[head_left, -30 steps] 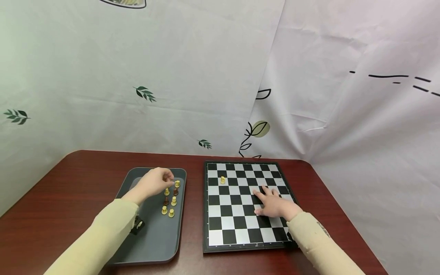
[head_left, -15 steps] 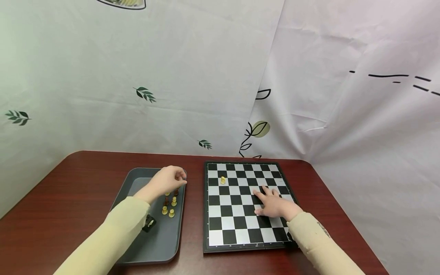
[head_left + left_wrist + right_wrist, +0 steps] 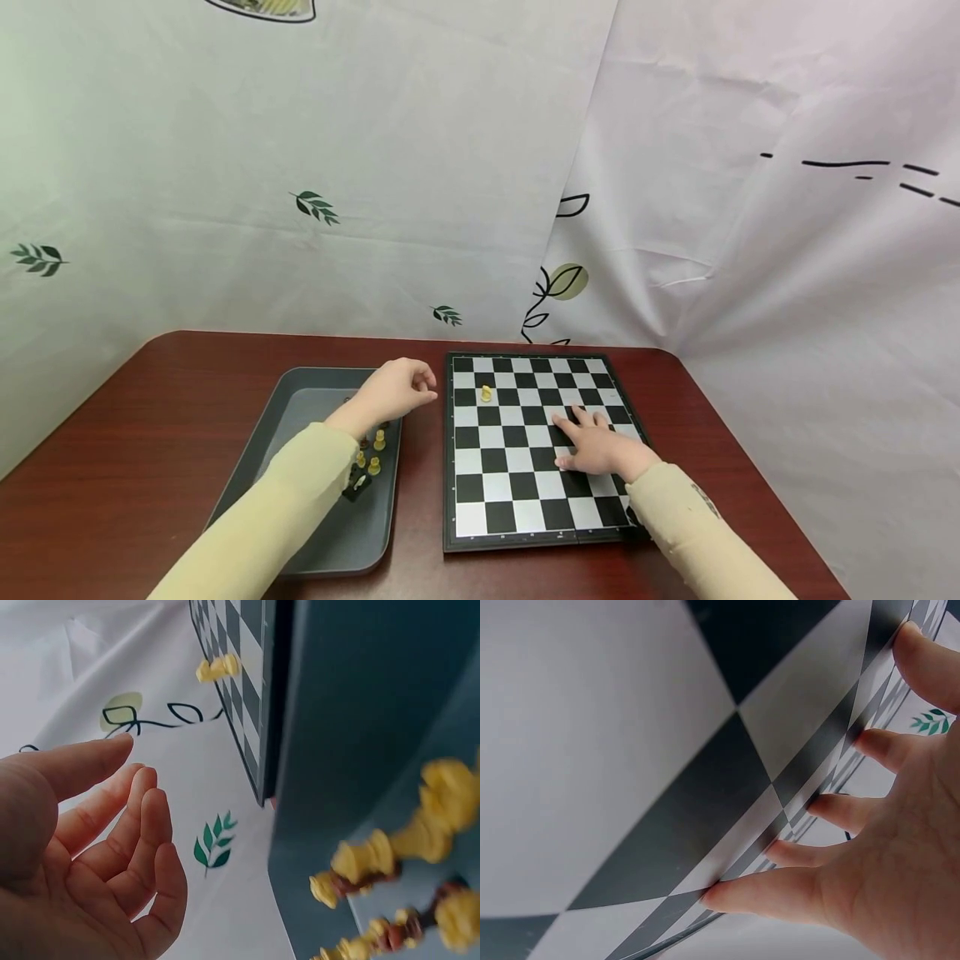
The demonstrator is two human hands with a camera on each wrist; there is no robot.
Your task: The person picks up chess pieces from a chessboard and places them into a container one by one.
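Observation:
My left hand hovers between the grey tray and the chessboard. In the left wrist view its fingers are loosely bent, thumb tip close to the forefinger, and no piece shows between them. My right hand rests on the right part of the chessboard with fingers spread, their tips touching the squares. One yellow chess piece stands on the board's far left squares. Several yellow chess pieces and dark brown ones are in the tray, partly hidden by the left arm in the head view.
The reddish-brown table carries the tray on the left and the board on the right. A strip of table separates the two. Behind the table hangs a white cloth with leaf prints.
My left hand has moved right, from over the chess pieces in the tray to past its right edge. My right hand has stayed on the board.

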